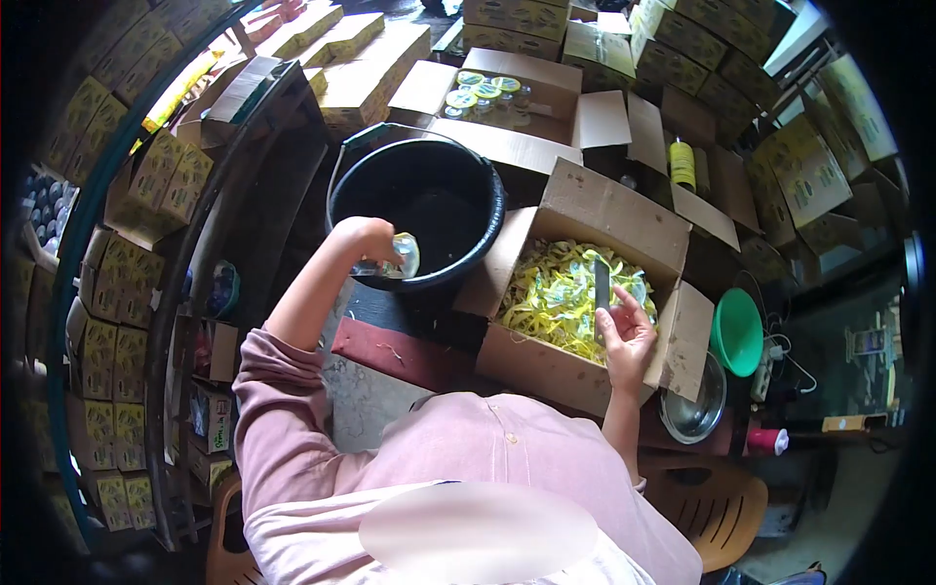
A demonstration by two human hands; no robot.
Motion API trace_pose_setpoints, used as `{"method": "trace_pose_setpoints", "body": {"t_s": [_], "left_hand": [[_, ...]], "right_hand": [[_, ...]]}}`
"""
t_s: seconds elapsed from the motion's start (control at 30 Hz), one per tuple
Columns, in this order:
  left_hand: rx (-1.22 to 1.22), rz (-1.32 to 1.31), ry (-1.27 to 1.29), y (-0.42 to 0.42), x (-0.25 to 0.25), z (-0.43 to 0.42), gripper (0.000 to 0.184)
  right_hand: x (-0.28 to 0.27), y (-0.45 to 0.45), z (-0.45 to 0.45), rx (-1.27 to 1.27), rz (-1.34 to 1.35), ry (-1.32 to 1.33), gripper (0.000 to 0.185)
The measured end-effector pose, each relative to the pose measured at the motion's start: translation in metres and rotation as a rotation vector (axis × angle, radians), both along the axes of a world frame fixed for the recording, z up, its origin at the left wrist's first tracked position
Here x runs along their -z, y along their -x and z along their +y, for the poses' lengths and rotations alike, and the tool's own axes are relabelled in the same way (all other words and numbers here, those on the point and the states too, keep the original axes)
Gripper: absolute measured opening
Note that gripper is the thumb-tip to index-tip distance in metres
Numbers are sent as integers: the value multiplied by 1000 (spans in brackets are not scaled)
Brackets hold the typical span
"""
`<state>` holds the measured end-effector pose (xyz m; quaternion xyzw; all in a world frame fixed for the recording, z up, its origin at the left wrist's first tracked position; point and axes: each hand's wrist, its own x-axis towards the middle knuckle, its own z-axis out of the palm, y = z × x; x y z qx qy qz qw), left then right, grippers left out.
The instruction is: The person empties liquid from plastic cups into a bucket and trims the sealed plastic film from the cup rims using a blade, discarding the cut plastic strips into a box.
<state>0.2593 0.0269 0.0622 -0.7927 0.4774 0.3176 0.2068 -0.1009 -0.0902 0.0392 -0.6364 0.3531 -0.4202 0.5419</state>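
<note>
My left hand [366, 242] is closed round a small clear jar [402, 255] with a pale yellow-green top, at the near left rim of a black bucket [492, 229]. The jar is partly hidden by my fingers. My right hand [629, 333] pinches a dark, flat, narrow object [602, 285], held upright over an open cardboard box [556, 375]. Yellow and green printed strips [546, 292] fill that box.
Behind the bucket, an open carton [546, 146] holds several lidded jars [485, 90]. A green bowl [738, 331], a glass bowl [694, 400] and a pink thread spool [766, 442] lie at the right. Stacked yellow boxes [117, 351] line the left shelves.
</note>
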Motion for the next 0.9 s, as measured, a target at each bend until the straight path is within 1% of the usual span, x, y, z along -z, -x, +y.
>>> {"method": "trace_pose_setpoints", "body": {"t_s": [0.07,0.1,0.2,0.23,0.27,0.33,0.37,0.4,0.43,0.47,0.5,0.53,0.6,0.63,0.73,0.77,0.87,0.9], "left_hand": [[-20,-29,53,2,-2,-3,45],[-55,38,134,1,-1,-3,49],[-64,-113,36,17,-3,-5,49],[-33,-113,43,17,-4,-8,49],[-28,-40,117,13,-4,-8,50],[-40,-113,15,20,-6,-14,49],[-182,-99,-16,30,-15,-14,48],[-144,-75,-22,24,-14,-17,48],[-70,-117,72,13,-4,-17,50],[2,-161,168,15,-4,-19,52],[-100,-127,13,16,-5,-19,49],[-152,-161,-48,23,-11,-20,49],[-218,-76,112,27,-19,-16,50],[-115,-178,58,15,-3,-18,51],[-220,-174,58,17,-2,-15,51],[-178,-242,83,22,-4,-15,52],[-215,-274,103,34,-11,-14,52],[-194,-262,145,26,-1,-17,53]], "right_hand": [[2,12,2,49,-40,23,35],[3,17,1,72,-64,35,34],[1,41,2,152,-81,54,34],[3,49,0,180,-95,64,33],[3,59,-2,188,-99,61,32],[3,80,-3,206,-110,50,32],[4,89,-5,226,-93,61,31],[3,99,-5,241,-90,60,31],[3,109,-7,255,-85,59,31],[3,117,-9,267,-83,60,31],[5,126,-12,280,-78,69,31],[6,133,-14,288,-80,76,31],[8,145,-18,298,-78,91,31],[6,149,-20,297,-69,90,31],[7,157,-26,301,-89,100,30],[6,160,-28,294,-90,100,30],[5,166,-33,275,-94,96,30],[4,167,-35,270,-96,95,30]]}}
